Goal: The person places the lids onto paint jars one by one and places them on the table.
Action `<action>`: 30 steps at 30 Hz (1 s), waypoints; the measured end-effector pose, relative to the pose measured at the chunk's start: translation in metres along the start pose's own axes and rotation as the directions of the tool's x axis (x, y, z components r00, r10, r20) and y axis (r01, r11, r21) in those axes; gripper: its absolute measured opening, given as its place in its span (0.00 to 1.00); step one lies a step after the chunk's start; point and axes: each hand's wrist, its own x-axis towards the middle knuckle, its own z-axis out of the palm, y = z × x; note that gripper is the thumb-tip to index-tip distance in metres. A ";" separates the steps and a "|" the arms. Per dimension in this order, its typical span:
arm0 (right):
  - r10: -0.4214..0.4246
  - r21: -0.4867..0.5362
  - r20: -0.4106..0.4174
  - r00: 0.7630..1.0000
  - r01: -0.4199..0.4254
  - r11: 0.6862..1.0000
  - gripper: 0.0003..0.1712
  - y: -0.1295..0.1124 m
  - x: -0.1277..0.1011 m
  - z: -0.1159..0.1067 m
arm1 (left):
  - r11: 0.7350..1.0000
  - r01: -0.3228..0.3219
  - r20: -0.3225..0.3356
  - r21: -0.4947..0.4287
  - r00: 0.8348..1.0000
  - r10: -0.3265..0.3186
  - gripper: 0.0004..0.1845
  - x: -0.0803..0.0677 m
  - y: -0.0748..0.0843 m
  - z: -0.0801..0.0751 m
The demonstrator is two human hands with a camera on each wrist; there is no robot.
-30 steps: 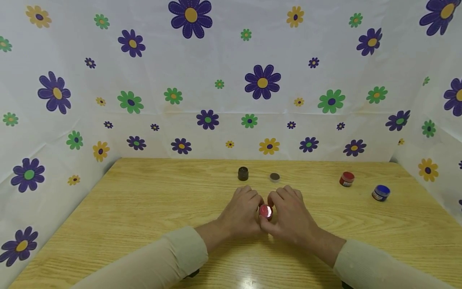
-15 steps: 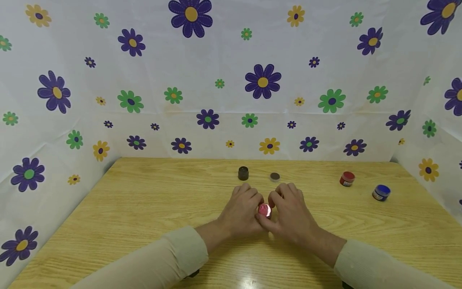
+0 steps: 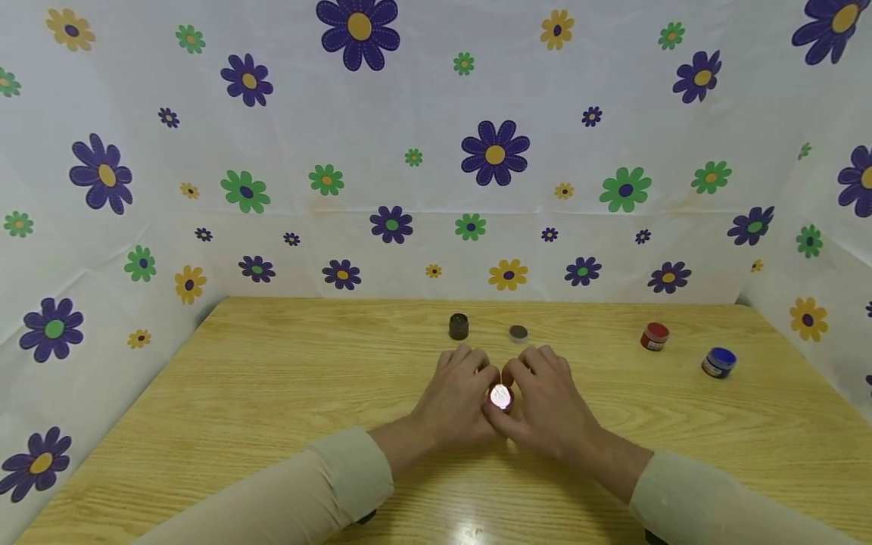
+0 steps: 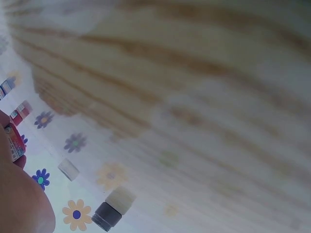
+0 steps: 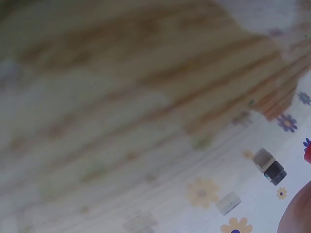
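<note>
Both hands hold a small red paint jar just above the near middle of the table. In the head view my left hand grips the red paint jar from the left, fingers curled. My right hand pinches it from the right, thumb at the near side of the top. The jar's round top shines white with glare, so I cannot tell whether a lid is on it. The left wrist view shows the jar's labelled side beside part of the left hand. Only a sliver of red shows in the right wrist view.
Beyond the hands stand a black jar and a low, dark-topped round piece, perhaps a lid. Farther right are another red jar and a blue jar. Flower-printed white cloth encloses the wooden table at back and sides.
The red jar's top went from red with a patch of glare to almost wholly white, and the jar shifted very slightly left. The right fingertips drew a little closer to it.
</note>
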 end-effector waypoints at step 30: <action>-0.027 0.064 0.006 1.000 0.027 0.998 0.17 0.000 0.000 -0.002 | 0.999 -0.016 -0.046 0.032 0.999 0.018 0.18 0.001 -0.005 0.001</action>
